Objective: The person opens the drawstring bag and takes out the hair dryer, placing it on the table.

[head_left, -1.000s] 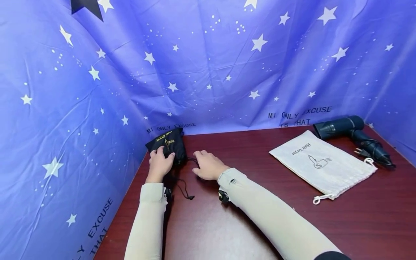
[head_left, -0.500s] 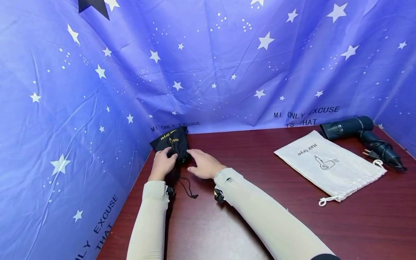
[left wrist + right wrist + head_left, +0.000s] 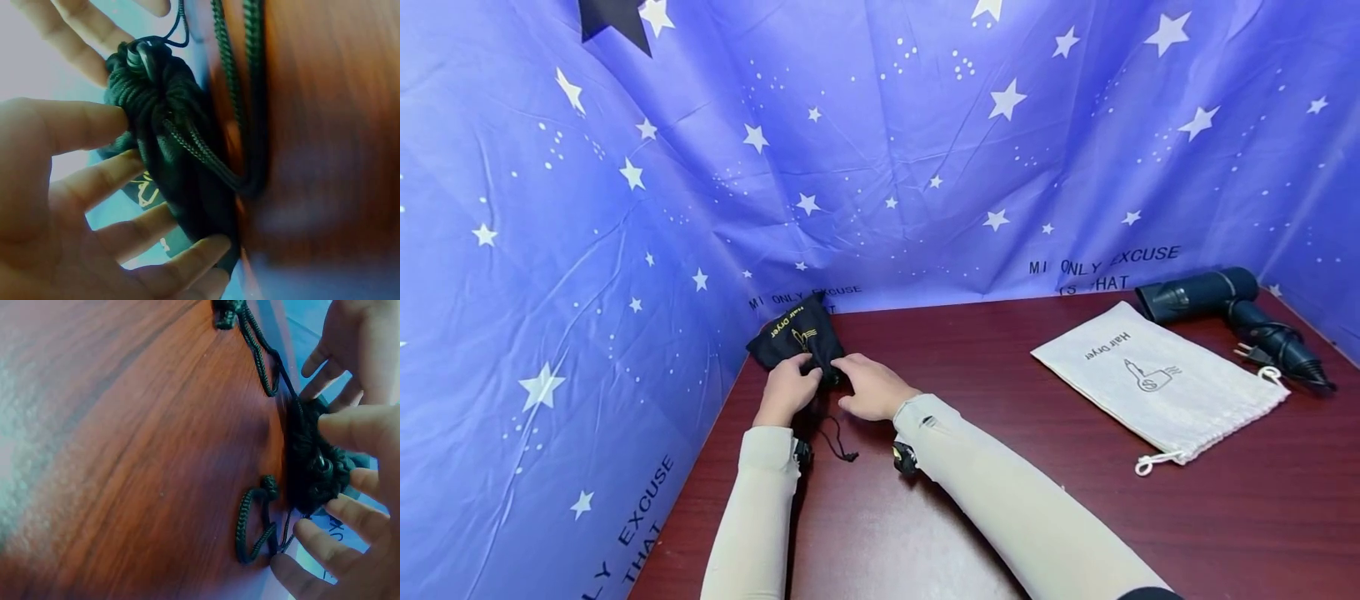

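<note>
A black drawstring bag (image 3: 801, 329) with yellow "Hair Dryer" print lies at the table's back left, its gathered neck toward me. On the bag's left side, my left hand (image 3: 786, 387) touches it; in the left wrist view the thumb meets the neck and the spread fingers (image 3: 181, 265) lie along the cloth. From the right, my right hand (image 3: 872, 387) reaches the neck, its fingers (image 3: 328, 544) spread and lightly bent around that end. A black cord (image 3: 837, 442) trails from the neck onto the table. The bag's underside is hidden.
A white drawstring bag (image 3: 1157, 383) printed "Hair Dryer" lies flat on the right side of the dark red table (image 3: 925, 508). Behind it rests a dark hair dryer (image 3: 1198, 296) with its cord wound around the handle. Blue star-patterned curtains (image 3: 880, 150) enclose the table.
The black bag has shifted slightly right and turned a little. My right hand has moved left from beside the cord to the bag's neck. My left hand has slid from the printed face toward the neck.
</note>
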{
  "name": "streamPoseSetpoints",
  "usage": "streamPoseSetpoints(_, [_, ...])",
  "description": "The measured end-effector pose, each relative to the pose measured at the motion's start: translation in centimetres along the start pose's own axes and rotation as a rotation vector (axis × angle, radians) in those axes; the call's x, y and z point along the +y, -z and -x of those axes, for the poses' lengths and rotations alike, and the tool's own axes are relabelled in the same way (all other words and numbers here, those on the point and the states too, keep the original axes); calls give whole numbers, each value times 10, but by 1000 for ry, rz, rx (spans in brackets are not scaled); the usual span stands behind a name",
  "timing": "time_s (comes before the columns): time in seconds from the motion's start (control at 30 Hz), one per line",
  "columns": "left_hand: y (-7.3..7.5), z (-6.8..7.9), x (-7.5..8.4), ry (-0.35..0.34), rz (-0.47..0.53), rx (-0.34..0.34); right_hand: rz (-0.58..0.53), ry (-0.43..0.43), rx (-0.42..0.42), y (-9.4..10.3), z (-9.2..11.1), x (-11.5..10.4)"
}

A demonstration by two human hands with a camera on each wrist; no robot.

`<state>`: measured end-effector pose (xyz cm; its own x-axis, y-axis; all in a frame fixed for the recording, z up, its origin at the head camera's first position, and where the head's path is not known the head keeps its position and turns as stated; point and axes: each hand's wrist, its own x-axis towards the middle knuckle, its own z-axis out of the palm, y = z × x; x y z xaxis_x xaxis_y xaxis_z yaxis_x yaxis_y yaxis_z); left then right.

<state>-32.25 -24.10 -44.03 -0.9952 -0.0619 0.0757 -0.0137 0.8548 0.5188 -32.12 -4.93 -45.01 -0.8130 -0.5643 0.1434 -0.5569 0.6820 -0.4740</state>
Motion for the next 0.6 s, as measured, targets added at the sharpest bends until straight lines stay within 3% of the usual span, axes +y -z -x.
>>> streamPoseSetpoints(0.3, [4, 5, 11, 27, -20, -41, 54, 21, 50, 4, 3, 5])
streamPoseSetpoints(0.6, [1, 9, 17, -3, -42, -50, 29, 21, 54, 6, 15, 12])
